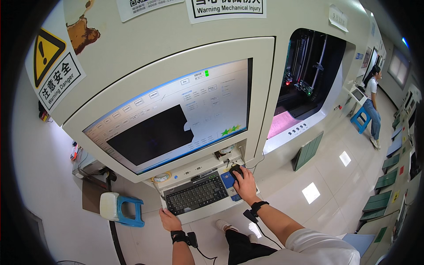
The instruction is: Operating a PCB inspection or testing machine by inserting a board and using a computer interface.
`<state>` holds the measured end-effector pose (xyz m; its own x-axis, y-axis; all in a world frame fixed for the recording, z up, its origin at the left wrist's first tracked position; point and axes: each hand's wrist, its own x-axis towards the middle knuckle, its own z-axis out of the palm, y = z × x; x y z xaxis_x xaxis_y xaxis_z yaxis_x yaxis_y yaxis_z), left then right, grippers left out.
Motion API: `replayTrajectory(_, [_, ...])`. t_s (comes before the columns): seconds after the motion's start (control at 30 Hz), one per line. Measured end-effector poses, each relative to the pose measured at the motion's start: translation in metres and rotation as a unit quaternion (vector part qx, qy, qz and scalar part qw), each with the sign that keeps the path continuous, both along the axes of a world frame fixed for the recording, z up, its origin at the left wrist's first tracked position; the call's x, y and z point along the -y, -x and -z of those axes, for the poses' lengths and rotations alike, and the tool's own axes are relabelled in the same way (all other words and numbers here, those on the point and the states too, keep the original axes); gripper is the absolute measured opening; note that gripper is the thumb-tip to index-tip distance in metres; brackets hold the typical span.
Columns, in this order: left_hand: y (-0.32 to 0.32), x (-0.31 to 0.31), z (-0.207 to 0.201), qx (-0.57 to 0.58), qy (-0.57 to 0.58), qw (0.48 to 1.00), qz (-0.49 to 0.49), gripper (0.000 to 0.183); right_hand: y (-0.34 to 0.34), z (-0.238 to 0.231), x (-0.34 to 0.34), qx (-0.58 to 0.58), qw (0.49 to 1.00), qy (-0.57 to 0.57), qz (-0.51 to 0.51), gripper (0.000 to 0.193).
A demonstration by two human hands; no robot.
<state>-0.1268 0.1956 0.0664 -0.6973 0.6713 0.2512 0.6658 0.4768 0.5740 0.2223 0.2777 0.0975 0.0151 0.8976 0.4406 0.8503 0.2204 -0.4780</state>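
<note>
My right hand (246, 186) is closed over a black computer mouse (236, 170), which rests on a blue mouse pad (228, 180). At the near left corner of the pull-out keyboard tray (205, 215), my left hand (169, 220) grips the tray's edge, its fingertips partly hidden. A black keyboard (196, 195) lies on the tray between my hands. Above it, a lit monitor (212, 106) set into the cream machine housing shows a window with a large dark shape and several buttons. Both wrists wear black straps with cables.
Right of the monitor, a machine window (304, 75) shows rails and small lights over a pink-lit bed. A roll of tape (161, 177) lies behind the keyboard. Blue stools (131, 211) stand on the floor, and a green panel (308, 151) leans on the machine. A person (372, 101) is at the far right.
</note>
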Motion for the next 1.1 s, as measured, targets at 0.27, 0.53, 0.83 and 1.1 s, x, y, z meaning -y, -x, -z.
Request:
replayTrajectory(0.27, [-0.0009,0.0017,0.0017,-0.009,-0.003,1.000,-0.001,0.044,-0.0002,0.0018,0.0010,0.008,1.000,-0.014,0.009,0.051])
replayTrajectory(0.53, [-0.0045,-0.0029,-0.0042,0.015,0.007,1.000,-0.006,0.044,-0.0033,0.0046,-0.0016,0.009,1.000,-0.017,0.006,0.052])
replayTrajectory(0.83, [-0.0034,-0.0011,-0.0032,0.019,0.020,1.000,-0.011,0.045,-0.0020,0.0029,-0.0008,0.008,1.000,-0.015,0.004,0.050])
replayTrajectory(1.1, [-0.0021,-0.0017,0.0007,0.007,0.010,1.000,-0.025,0.042,-0.0025,0.0059,-0.0010,-0.018,0.999,-0.032,-0.022,0.048])
